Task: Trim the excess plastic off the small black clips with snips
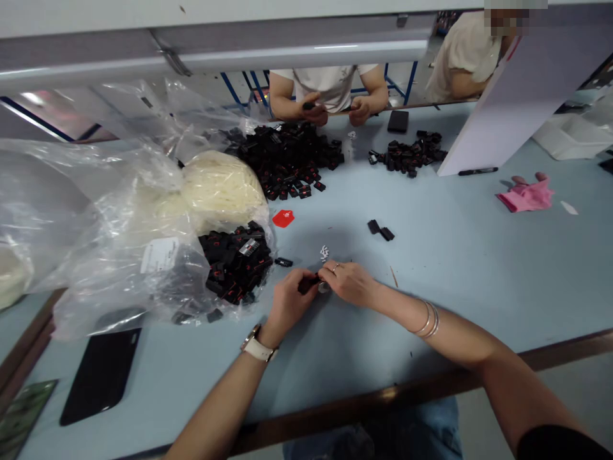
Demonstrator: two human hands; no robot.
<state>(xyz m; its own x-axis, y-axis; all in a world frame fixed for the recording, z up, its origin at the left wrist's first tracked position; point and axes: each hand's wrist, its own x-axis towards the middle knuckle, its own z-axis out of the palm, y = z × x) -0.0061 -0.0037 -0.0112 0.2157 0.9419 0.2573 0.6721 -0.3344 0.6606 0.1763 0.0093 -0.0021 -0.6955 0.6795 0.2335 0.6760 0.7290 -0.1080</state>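
1. The left hand and the right hand met near the middle of the pale blue surface, fingers curled narrow around one small black part pinched between them.
2. That part sat just above the surface, mostly hidden by the fingertips; its shape could not be made out.
3. A watch was on the left wrist, bangles on the right forearm.
4. Just left of the hands, a clear plastic bag lay open with a heap of black parts with red marks spilling from its mouth.
5. One loose black piece lay between bag and hands; a red tag lay farther off.
6. Two black pieces lay to the far right of the hands.
7. A large black pile lay at the far side, where another person's hands held a dark piece.
8. A black phone lay near left.
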